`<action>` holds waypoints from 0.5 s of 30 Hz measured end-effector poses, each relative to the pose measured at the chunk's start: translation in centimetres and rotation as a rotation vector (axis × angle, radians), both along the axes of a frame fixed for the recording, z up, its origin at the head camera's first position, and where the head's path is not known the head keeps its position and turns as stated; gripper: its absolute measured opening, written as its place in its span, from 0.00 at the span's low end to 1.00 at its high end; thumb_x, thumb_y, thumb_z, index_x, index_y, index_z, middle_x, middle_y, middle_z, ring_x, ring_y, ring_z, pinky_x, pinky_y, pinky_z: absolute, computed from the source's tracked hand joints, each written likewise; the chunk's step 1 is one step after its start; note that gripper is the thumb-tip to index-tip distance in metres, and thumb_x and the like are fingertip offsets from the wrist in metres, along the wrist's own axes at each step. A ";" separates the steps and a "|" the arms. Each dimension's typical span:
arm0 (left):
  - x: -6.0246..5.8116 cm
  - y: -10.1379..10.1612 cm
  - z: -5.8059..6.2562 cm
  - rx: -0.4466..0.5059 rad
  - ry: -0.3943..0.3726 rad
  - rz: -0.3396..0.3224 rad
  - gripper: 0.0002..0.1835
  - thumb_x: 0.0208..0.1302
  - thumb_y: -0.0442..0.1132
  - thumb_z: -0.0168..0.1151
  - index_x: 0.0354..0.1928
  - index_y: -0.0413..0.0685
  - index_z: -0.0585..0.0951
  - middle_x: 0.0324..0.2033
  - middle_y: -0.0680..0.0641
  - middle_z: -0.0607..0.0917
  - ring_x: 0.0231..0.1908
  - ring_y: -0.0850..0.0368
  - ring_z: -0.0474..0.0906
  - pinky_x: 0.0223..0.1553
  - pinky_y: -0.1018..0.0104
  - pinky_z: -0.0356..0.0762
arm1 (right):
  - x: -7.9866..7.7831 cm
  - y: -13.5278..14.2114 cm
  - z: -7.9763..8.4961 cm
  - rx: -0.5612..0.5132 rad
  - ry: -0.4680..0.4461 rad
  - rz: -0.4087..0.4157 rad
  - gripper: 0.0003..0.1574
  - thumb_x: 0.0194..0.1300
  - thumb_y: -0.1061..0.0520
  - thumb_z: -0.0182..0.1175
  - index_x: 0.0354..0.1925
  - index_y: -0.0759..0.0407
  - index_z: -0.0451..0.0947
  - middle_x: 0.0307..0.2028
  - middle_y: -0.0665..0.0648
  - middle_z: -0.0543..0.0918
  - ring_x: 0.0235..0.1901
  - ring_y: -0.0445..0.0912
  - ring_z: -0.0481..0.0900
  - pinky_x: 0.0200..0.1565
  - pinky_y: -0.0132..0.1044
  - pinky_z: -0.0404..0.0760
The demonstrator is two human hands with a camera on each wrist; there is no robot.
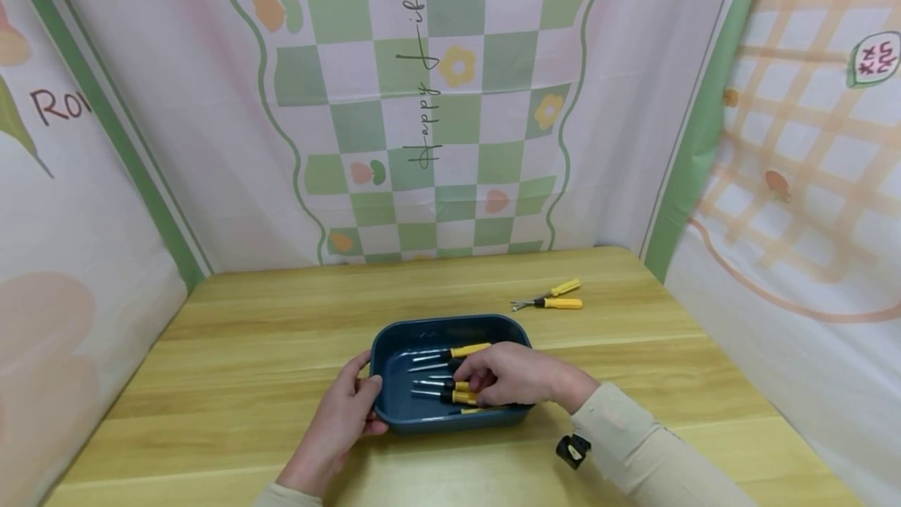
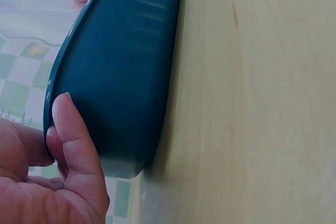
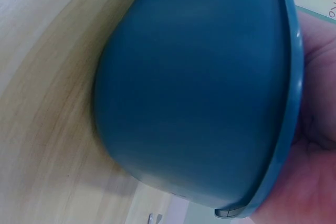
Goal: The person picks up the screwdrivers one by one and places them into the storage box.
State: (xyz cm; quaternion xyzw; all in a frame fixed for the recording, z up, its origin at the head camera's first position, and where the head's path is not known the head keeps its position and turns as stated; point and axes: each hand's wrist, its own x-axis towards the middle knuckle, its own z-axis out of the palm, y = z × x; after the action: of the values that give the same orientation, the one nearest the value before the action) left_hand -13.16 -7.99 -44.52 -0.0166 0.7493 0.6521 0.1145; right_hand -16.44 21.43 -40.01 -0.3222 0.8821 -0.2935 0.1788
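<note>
A dark blue plastic box (image 1: 394,366) with rounded corners sits on the wooden table. My left hand (image 1: 345,405) grips its left end, thumb at the rim and fingers on the outer wall; the left wrist view shows this hand (image 2: 73,177) close up. Several screwdrivers (image 1: 432,395) with yellow and black handles lie in the box, shafts pointing left. Over the box's right side, my right hand (image 1: 517,374) reaches in with curled fingers and pinches a screwdriver (image 1: 443,385) by its handle. In the right wrist view the box wall (image 3: 194,87) hides the fingertips.
Behind the box to the right, a yellow-handled screwdriver (image 1: 563,303) and another yellow-handled tool (image 1: 565,287) lie crossed on the table (image 1: 281,311). Printed curtains (image 1: 450,139) hang at the back and both sides. A small black device (image 1: 573,451) hangs at the right wrist.
</note>
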 end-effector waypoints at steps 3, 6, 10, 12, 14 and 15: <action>0.1 0.0 0.0 0.010 0.007 0.000 0.29 0.83 0.44 0.49 0.81 0.52 0.59 0.47 0.39 0.73 0.32 0.51 0.76 0.31 0.61 0.87 | 0.0 0.0 0.0 -0.002 -0.007 -0.007 0.22 0.67 0.61 0.69 0.59 0.55 0.83 0.43 0.47 0.87 0.41 0.33 0.82 0.48 0.29 0.83; 0.1 0.1 0.0 0.016 0.011 0.000 0.29 0.83 0.44 0.49 0.81 0.51 0.59 0.46 0.39 0.73 0.32 0.52 0.75 0.30 0.61 0.87 | 0.0 0.1 0.0 -0.010 -0.015 -0.016 0.22 0.67 0.61 0.69 0.59 0.56 0.83 0.43 0.47 0.88 0.42 0.33 0.83 0.48 0.29 0.83; 0.1 0.0 0.1 0.017 0.007 0.000 0.29 0.83 0.44 0.49 0.80 0.51 0.59 0.46 0.39 0.73 0.32 0.52 0.75 0.30 0.61 0.87 | 0.0 0.1 0.1 -0.025 -0.024 -0.026 0.23 0.67 0.61 0.69 0.60 0.56 0.83 0.44 0.48 0.87 0.41 0.34 0.83 0.48 0.30 0.83; 0.1 0.0 0.1 0.018 0.005 0.001 0.29 0.83 0.44 0.49 0.80 0.51 0.59 0.45 0.40 0.73 0.31 0.52 0.75 0.30 0.61 0.87 | 0.0 0.1 0.1 -0.024 -0.022 -0.034 0.23 0.68 0.61 0.68 0.60 0.55 0.83 0.44 0.49 0.87 0.41 0.34 0.82 0.48 0.30 0.83; 0.1 0.0 0.2 0.018 0.004 0.001 0.29 0.83 0.44 0.49 0.80 0.51 0.59 0.45 0.40 0.73 0.31 0.52 0.75 0.30 0.61 0.87 | -0.1 0.2 0.2 -0.024 -0.016 -0.039 0.23 0.68 0.60 0.68 0.60 0.54 0.83 0.44 0.49 0.87 0.41 0.35 0.82 0.48 0.31 0.82; 0.1 0.0 0.2 0.018 0.004 0.001 0.29 0.83 0.44 0.49 0.80 0.51 0.59 0.45 0.40 0.73 0.31 0.52 0.75 0.30 0.61 0.87 | -0.1 0.2 0.2 -0.025 -0.013 -0.040 0.23 0.68 0.59 0.68 0.60 0.54 0.83 0.45 0.50 0.87 0.41 0.35 0.81 0.48 0.31 0.82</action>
State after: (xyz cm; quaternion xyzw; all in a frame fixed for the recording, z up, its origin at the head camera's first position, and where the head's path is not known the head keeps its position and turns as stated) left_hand -13.02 -7.97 -44.35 -0.0143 0.7437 0.6588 0.1127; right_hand -16.56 21.64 -39.82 -0.3049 0.8834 -0.3101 0.1745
